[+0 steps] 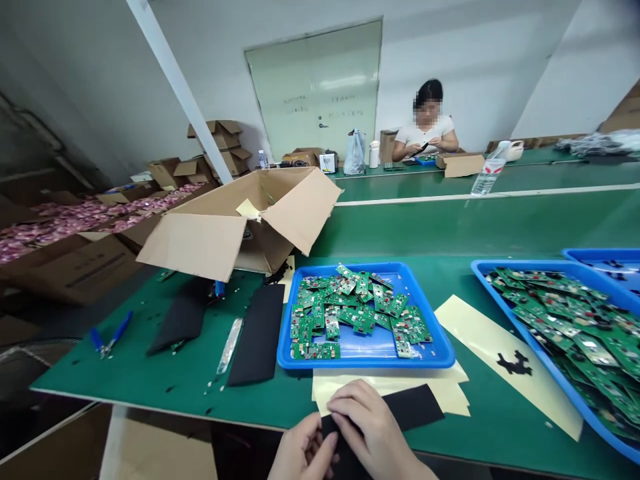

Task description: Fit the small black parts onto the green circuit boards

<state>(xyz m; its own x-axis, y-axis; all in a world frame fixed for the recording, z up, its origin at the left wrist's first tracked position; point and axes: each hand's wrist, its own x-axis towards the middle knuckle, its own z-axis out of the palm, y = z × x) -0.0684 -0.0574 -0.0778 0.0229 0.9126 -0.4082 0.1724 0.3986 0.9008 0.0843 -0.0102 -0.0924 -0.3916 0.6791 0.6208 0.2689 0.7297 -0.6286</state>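
Observation:
My left hand and my right hand meet at the near edge of the green table. Both pinch the end of a black foam strip that lies on pale yellow backing sheets. The fingers of each hand are curled and pressed on the strip. Just beyond the hands stands a blue tray holding several small green circuit boards.
Two more black strips and blue-handled pliers lie to the left, near an open cardboard box. A second blue tray of boards stands on the right, beside a yellow sheet. Across the far table another person sits working.

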